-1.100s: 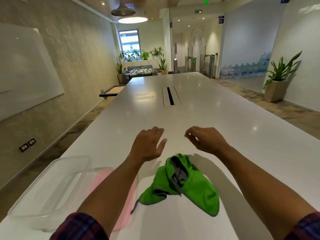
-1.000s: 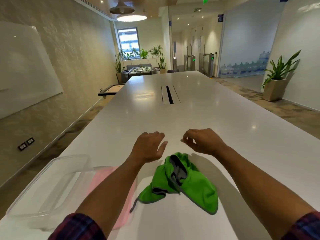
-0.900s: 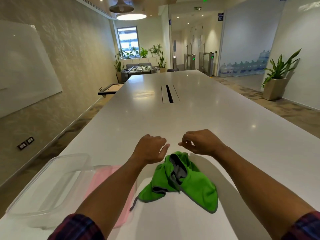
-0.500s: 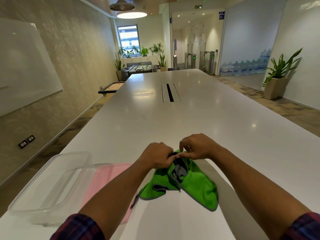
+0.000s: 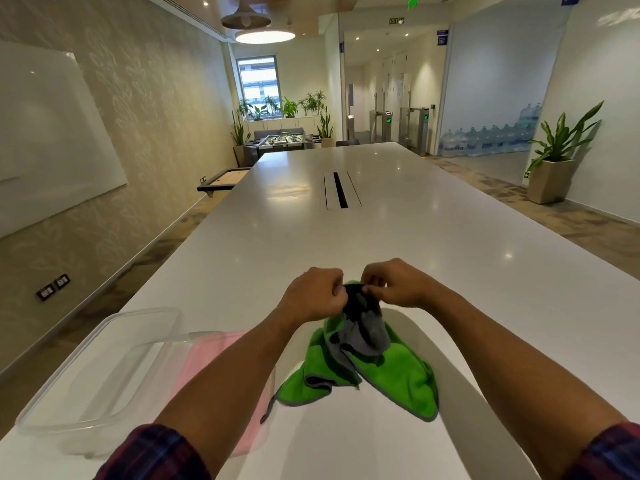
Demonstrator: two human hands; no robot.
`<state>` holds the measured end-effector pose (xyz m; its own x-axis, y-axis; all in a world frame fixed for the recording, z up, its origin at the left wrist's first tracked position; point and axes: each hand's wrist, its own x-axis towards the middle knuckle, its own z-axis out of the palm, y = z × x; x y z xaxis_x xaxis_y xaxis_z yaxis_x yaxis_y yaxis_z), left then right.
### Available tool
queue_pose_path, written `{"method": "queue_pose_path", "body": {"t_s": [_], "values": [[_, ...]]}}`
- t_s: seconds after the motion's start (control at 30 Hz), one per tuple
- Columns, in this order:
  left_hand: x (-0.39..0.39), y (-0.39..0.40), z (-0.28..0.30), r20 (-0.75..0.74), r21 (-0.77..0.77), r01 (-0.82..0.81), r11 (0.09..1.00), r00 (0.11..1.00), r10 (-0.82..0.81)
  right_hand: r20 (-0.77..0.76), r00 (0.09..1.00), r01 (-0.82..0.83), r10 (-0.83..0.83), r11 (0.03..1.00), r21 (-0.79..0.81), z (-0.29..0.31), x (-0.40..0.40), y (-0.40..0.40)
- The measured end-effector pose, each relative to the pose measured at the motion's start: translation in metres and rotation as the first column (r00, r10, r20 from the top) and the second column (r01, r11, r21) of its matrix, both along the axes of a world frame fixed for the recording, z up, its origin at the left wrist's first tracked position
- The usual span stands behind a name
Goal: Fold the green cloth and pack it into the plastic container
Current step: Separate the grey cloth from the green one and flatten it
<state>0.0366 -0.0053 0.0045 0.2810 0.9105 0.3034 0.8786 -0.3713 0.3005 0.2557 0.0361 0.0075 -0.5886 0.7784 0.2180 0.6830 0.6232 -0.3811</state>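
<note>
Both your left hand [image 5: 316,295] and right hand [image 5: 394,284] pinch the far end of the crumpled green cloth [image 5: 391,379], with the clear plastic container [image 5: 104,368] near-left on the table [image 5: 450,237].

A bright green microfibre cloth [image 5: 398,379] with grey underside and grey edging lies on the glossy white tabletop [image 5: 381,237], a pale pink lid [image 5: 211,358] and clear colourless plastic container [image 5: 104,368] at nine o'clock, dark red-and-navy plaid sleeves [image 5: 156,452] nearest.
</note>
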Motion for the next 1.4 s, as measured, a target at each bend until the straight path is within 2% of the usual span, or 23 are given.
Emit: {"method": "queue_pose_path", "body": {"t_s": [0.1,0.17,0.33,0.53,0.73,0.83,1.07,1.23,1.4], "values": [[0.003,0.004,0.017,0.213,0.013,-0.087,0.996,0.974,0.082,-0.239,0.968,0.077,-0.08,0.997,-0.02,0.014,0.001,0.004],[0.004,0.008,0.029,0.291,0.053,-0.102,0.993,0.953,0.082,-0.351,0.927,0.127,-0.134,0.991,-0.043,0.024,0.001,0.007],[0.002,0.014,0.057,0.257,0.085,-0.074,0.994,0.965,0.05,-0.458,0.871,0.18,-0.178,0.983,-0.041,0.047,0.005,0.013],[0.001,0.016,0.083,0.148,0.015,-0.177,0.984,0.974,0.172,-0.459,0.875,0.184,-0.154,0.983,0.021,0.069,0.008,0.014],[-0.004,0.017,0.1,-0.01,0.032,-0.299,0.954,0.954,0.3,-0.467,0.873,0.2,-0.137,0.976,0.089,0.096,0.008,0.016],[-0.012,0.021,0.105,-0.027,0.033,-0.332,0.943,0.943,0.333,-0.444,0.885,0.212,-0.138,0.97,0.122,0.108,0.013,0.018],[-0.039,0.037,0.113,0.157,0.053,-0.369,0.928,0.921,0.357,-0.287,0.919,0.334,-0.27,0.92,0.203,0.126,0.035,0.027],[-0.053,0.043,0.123,0.308,0.071,-0.36,0.93,0.895,0.323,-0.153,0.943,0.326,-0.295,0.909,0.258,0.136,0.05,0.028],[-0.066,0.04,0.137,0.417,0.074,-0.279,0.957,0.881,0.224,-0.183,0.926,0.364,-0.33,0.91,0.2,0.147,0.07,0.031]]}}
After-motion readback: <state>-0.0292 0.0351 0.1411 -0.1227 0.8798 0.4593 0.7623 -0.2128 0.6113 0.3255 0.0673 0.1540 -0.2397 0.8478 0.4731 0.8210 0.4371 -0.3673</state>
